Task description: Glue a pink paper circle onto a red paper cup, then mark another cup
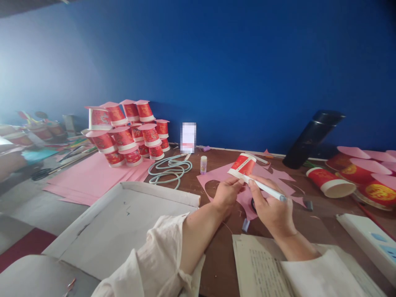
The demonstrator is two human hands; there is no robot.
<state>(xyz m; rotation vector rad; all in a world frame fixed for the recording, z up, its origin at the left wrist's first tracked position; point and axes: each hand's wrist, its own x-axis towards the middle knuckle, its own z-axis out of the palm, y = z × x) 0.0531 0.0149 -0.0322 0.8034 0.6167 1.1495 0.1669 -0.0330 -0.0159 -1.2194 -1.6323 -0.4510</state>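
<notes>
At the far left of the frame, red paper cups (43, 132) are seen blurred, with thin sticks and tools stood in them. To their right, a stack of inverted red-and-gold paper cups (122, 138) is topped with flat pink paper pieces, and beside it loose pink paper sheets (82, 181) are spread. Below these, at lower left, a shallow off-white cardboard tray (123, 231) is laid, its floor marked by small dark lines.

Right of centre, above the dark brown wooden bench (216, 264), a red-and-white tapered paper cup (244, 163) is grasped near its wider end by the left hand (227, 193), the nearer of the two hands. The cup lies just beyond the fingers — its long axis is run away toward the blue wall (216, 74), narrow end farthest. A slim white pen-like tool (269, 189) is gripped by the right hand (275, 212), slanted from lower right up to the cup's lower edge; whether its tip is touching cannot be told.

Farther right, a black cylindrical flask (312, 138) is leaned against the wall. Below it a red paper cup (328, 181) is laid on its side, its pale mouth turned to lower right — beside pink-topped red cups (371, 179) at the right edge.
</notes>
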